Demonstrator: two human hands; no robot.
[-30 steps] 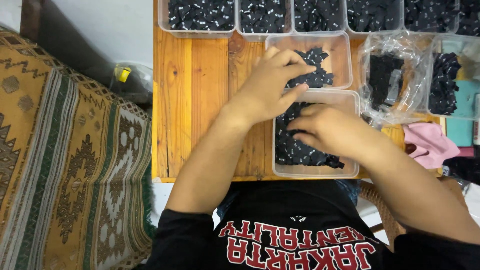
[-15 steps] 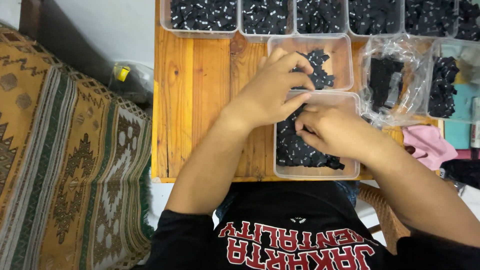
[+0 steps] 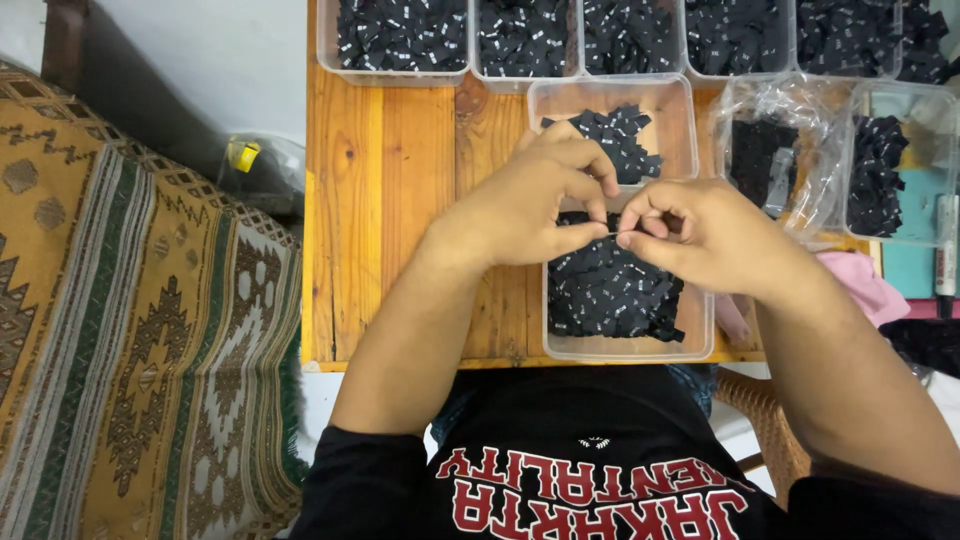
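My left hand and my right hand meet above a clear plastic tub full of small black fabric labels. Both hands pinch one thin black label between thumb and fingertips, held edge-on so little of it shows. Just beyond my hands sits a second clear tub with a smaller pile of the same black labels. Both tubs rest on a narrow wooden table.
A row of clear tubs packed with black labels lines the table's far edge. To the right lie a clear plastic bag with labels, another tub, a pink cloth and a marker. A patterned rug covers the left.
My hands lifted from the near tub's pile and came together; the right hand moved up and right, and both now pinch a single label between them.
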